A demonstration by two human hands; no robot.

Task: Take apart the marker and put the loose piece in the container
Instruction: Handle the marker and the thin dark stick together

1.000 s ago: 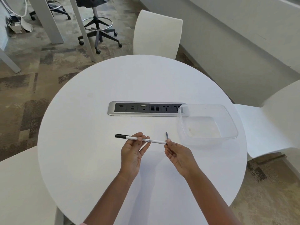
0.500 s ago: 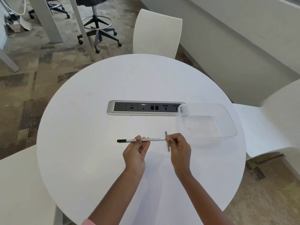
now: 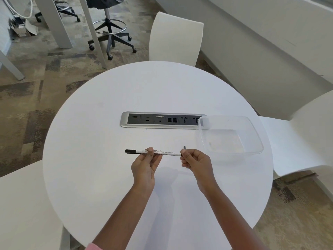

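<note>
A thin white marker (image 3: 167,153) with a black left end is held level above the round white table (image 3: 108,114). My left hand (image 3: 146,165) pinches its barrel left of the middle. My right hand (image 3: 195,161) is closed at the marker's right end. It grips a small dark loose piece (image 3: 184,147), and only the piece's tip shows above the fingers. I cannot tell whether that piece touches the marker. The clear plastic container (image 3: 225,117) stands on the table just right of my right hand, with nothing in it.
A silver power and socket strip (image 3: 124,121) is set into the table's middle, its right end under the container's corner. White chairs (image 3: 175,37) stand behind, right and left of the table. A rolling stool (image 3: 108,33) stands on the carpet beyond.
The marker has levelled out from a slight tilt. My right hand has turned and closed further, so the dark piece that stuck out clearly is now mostly hidden in the fingers.
</note>
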